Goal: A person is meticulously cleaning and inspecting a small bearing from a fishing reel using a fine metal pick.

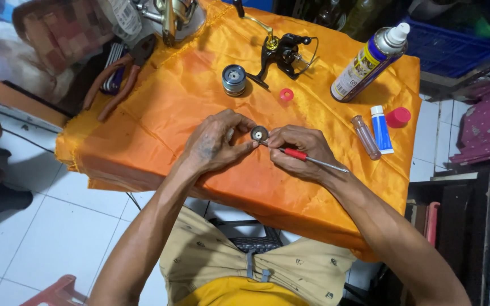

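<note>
We are holding a small round metal part (259, 134) between our two hands, just above the orange cloth (160, 113) and straight below the black fishing reel (283, 52) that lies further back on it. Our left hand (218, 141) has its fingertips closed on the left edge of the part, so the disc stands with its open face turned up toward us. Our right hand (299, 148) is closed around a red-handled screwdriver (307, 158); its fingers touch the part's right side.

The relation that counts: the screwdriver's long axis runs from lower right, where a bare steel end sticks out past our wrist, up and left toward the part. The end near the part is hidden under our fingers, so we cannot tell whether it touches. Both hands sit equally close to the part.

Left of the reel stands a loose spool (234, 79); right of it lies a spray can (370, 59).
</note>
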